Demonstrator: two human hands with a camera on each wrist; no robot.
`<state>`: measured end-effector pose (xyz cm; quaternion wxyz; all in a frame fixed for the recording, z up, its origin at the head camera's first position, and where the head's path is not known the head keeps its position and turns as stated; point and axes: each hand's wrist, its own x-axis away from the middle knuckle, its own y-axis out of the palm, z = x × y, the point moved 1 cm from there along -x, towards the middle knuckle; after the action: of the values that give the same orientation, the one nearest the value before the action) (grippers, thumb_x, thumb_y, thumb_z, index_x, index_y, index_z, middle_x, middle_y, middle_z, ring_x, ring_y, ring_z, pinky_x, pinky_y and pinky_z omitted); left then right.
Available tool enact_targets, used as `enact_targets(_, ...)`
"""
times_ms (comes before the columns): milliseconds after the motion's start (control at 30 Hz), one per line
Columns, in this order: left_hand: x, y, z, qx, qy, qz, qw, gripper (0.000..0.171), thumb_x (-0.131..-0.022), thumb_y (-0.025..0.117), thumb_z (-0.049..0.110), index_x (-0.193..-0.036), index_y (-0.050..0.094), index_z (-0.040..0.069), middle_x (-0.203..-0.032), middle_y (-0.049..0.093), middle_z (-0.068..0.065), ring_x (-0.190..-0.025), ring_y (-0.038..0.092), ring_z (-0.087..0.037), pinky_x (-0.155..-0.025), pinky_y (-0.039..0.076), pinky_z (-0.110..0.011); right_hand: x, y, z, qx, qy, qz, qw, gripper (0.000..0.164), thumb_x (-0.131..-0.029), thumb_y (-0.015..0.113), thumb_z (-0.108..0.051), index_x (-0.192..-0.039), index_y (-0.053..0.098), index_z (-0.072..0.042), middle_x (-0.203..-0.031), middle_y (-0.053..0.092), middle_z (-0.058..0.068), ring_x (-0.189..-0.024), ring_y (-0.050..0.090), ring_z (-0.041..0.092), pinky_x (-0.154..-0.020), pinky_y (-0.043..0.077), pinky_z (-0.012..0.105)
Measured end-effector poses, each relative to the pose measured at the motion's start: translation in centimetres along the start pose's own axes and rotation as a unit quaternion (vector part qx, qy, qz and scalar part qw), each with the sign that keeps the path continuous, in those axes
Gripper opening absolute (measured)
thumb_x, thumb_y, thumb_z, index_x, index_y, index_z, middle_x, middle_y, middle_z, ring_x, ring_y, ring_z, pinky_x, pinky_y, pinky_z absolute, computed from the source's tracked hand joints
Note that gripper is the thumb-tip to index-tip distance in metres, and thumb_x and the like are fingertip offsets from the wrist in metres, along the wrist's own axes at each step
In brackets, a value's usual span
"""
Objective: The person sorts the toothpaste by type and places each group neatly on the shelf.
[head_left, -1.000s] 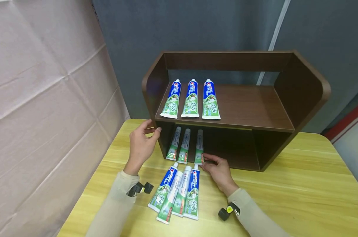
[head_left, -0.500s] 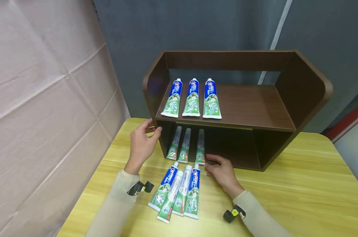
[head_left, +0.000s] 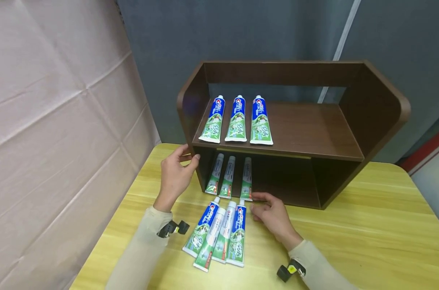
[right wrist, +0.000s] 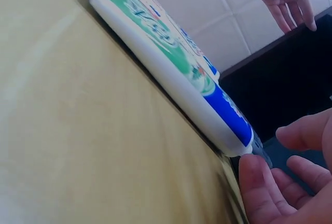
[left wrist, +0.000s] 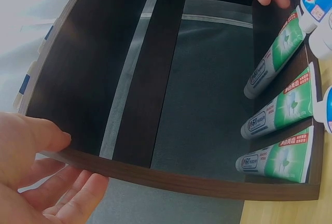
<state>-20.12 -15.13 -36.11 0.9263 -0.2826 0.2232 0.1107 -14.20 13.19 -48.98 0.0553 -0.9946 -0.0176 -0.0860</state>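
Observation:
My left hand (head_left: 177, 173) grips the left side panel of a dark brown two-tier shelf (head_left: 306, 151), thumb (left wrist: 49, 133) on the inner face and fingers outside. On the lower tier lie three white-and-green toothpaste tubes, caps toward the back. The rightmost of these, a toothpaste tube (head_left: 246, 179), has my right hand (head_left: 275, 215) beside its flat end. The right index fingertip is right at that end; the other fingers are loosely bent and hold nothing. Three blue-and-green toothpaste tubes (head_left: 236, 119) lie side by side on the upper tier's left half.
Several more tubes lie fanned on the yellow wooden table (head_left: 368, 237) before the shelf. Among them, a blue-capped-end toothpaste tube (head_left: 237, 235) lies nearest my right hand. A pale cloth wall (head_left: 59, 133) stands on the left, and a dark grey curtain (head_left: 277, 32) hangs behind.
My right hand has drawn slightly back and right from the rightmost lower tube, its fingers no longer overlapping that tube's end. The left hand keeps its grip on the shelf panel.

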Motion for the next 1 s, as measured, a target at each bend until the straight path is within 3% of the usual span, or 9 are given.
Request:
enact_targets(367, -0.1, 0.1, 0.0, 0.001, 0.0, 0.002, 1.0, 0.037, -0.097, 0.078, 0.02, -0.132, 0.073, 0.012, -0.121, 0.078, -0.011, -0.102, 0.078, -0.03, -0.081, 0.067, -0.045, 1.8, 0.4, 0.4, 0.029, -0.004, -0.023, 0.999, 0.052, -0.088, 0.081, -0.004, -0.137, 0.065, -0.004, -0.138, 0.066, 0.018, -0.086, 0.073, 0.021, -0.069, 0.062, 0.028)
enact_targets(667, 0.1, 0.1, 0.1, 0.003, -0.013, -0.003, 0.9999, 0.038, -0.097, 0.078, 0.02, -0.134, 0.072, 0.011, -0.123, 0.078, -0.011, -0.104, 0.078, -0.03, -0.082, 0.067, -0.045, 2.0, 0.8, 1.1, 0.049, -0.019, -0.076, 0.996, 0.069, -0.081, 0.089, -0.008, -0.144, 0.061, -0.006, -0.143, 0.063, 0.02, -0.085, 0.073, 0.02, -0.062, 0.059, 0.027)
enact_targets(833, 0.0, 0.0, 0.0, 0.007, -0.012, -0.002, 0.9999, 0.037, -0.097, 0.078, 0.019, -0.133, 0.072, 0.012, -0.122, 0.078, -0.011, -0.103, 0.078, -0.03, -0.082, 0.067, -0.045, 1.9, 1.1, 1.1, 0.077, -0.024, -0.099, 0.992, 0.077, -0.08, 0.091, -0.012, -0.149, 0.057, -0.008, -0.11, 0.074, 0.016, -0.071, 0.068, 0.018, -0.055, 0.055, 0.027)
enact_targets(933, 0.0, 0.0, 0.0, 0.007, -0.012, -0.003, 0.9999, 0.037, -0.097, 0.078, 0.019, -0.132, 0.073, 0.012, -0.122, 0.078, -0.011, -0.103, 0.078, -0.03, -0.082, 0.067, -0.045, 1.9, 1.2, 1.1, 0.086, -0.023, -0.108, 0.99, 0.08, -0.079, 0.092, -0.013, -0.15, 0.055, -0.007, -0.085, 0.073, 0.012, -0.065, 0.064, 0.018, -0.052, 0.053, 0.027)
enact_targets(1000, 0.1, 0.0, 0.0, 0.007, -0.013, -0.004, 0.9999, 0.037, -0.097, 0.078, 0.019, -0.132, 0.073, 0.012, -0.122, 0.078, -0.011, -0.103, 0.078, -0.03, -0.082, 0.067, -0.045, 1.8, 1.3, 1.0, 0.093, -0.024, -0.111, 0.989, 0.08, -0.078, 0.093, -0.013, -0.149, 0.055, -0.007, -0.08, 0.071, 0.01, -0.065, 0.064, 0.019, -0.053, 0.052, 0.027)
